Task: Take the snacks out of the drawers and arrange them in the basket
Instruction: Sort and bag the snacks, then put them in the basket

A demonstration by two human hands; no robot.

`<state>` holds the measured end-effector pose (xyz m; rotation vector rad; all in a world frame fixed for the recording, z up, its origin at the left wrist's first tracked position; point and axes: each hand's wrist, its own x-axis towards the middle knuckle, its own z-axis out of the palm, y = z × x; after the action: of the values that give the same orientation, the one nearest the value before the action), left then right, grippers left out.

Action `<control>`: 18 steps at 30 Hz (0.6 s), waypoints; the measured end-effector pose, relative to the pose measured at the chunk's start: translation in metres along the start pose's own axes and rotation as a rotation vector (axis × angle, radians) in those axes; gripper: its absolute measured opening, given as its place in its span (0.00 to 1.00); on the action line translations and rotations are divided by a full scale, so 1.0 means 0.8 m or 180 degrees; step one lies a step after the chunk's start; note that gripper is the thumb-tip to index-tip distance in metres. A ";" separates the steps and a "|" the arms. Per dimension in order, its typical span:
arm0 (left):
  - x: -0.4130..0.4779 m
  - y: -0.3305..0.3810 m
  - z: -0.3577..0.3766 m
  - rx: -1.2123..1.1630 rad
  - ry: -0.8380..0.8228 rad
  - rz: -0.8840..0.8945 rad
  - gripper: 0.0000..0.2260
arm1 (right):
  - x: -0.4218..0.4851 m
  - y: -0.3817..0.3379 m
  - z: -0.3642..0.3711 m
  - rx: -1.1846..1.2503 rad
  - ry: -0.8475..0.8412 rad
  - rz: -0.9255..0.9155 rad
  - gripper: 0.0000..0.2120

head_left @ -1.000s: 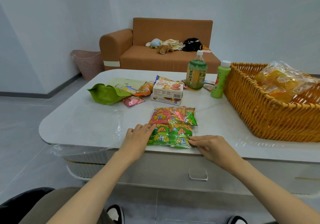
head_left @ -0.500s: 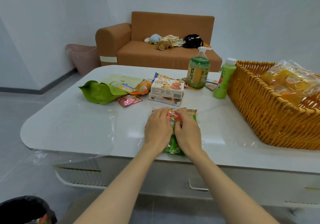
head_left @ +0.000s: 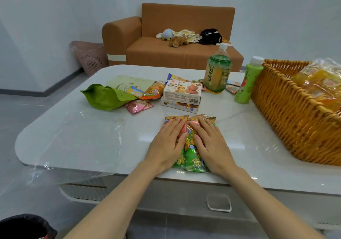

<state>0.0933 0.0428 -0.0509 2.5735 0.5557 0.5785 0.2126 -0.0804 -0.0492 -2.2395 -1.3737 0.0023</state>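
Pressing the snack packets [head_left: 190,155] left of the basket [head_left: 295,120], left hand [head_left: 167,144] and right hand [head_left: 210,144] have slid together, grips released, likely bunching them.

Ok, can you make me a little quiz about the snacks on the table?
1. True or false: the left hand and right hand press flat on the snack packets.
2. Which stands nearest the basket? A) pink packet B) light green bottle C) green pouch
3. Fill in: the cookie box lies on top of another ____.
Key: 1 true; 2 B; 3 box.
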 end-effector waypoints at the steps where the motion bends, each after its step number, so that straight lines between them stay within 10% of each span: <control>1: 0.000 -0.003 -0.002 0.0003 -0.0058 0.0027 0.23 | 0.001 0.000 0.000 -0.0006 0.0024 -0.0010 0.27; 13: -0.008 -0.002 -0.008 -0.0111 -0.0250 -0.0644 0.22 | -0.013 -0.007 -0.010 -0.0780 0.0947 0.0020 0.22; 18: -0.015 0.010 -0.029 0.0155 -0.0563 -0.0808 0.22 | -0.024 -0.020 -0.036 -0.1013 0.1225 -0.0058 0.05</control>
<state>0.0744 0.0383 -0.0317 2.5124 0.8261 0.2516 0.1973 -0.1026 -0.0225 -2.3164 -1.2467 -0.6608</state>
